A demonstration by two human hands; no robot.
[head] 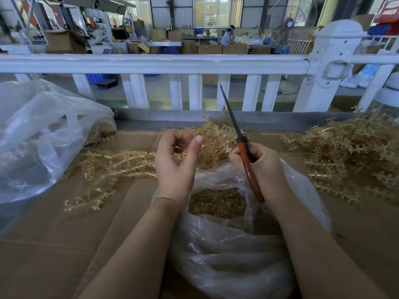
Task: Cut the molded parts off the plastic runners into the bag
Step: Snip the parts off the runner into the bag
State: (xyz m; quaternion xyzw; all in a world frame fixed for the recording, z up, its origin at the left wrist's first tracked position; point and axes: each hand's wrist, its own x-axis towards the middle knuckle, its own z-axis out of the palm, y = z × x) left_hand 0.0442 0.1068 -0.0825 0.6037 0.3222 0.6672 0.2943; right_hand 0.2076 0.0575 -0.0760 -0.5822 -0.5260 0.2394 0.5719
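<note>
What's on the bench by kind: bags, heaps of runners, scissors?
Clear plastic bags: 2, the open bag under the hands and another bag at far left.
Heaps of tan runners: 3, left heap, middle heap, right heap.
Scissors: 1.
Total: 6.

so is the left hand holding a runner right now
No, the left hand has its fingers curled with nothing in them, while the right hand grips the scissors.

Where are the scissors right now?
In the head view, the scissors are right of centre, gripped by the right hand above the open bag, blades closed and pointing up toward the white railing.
</note>
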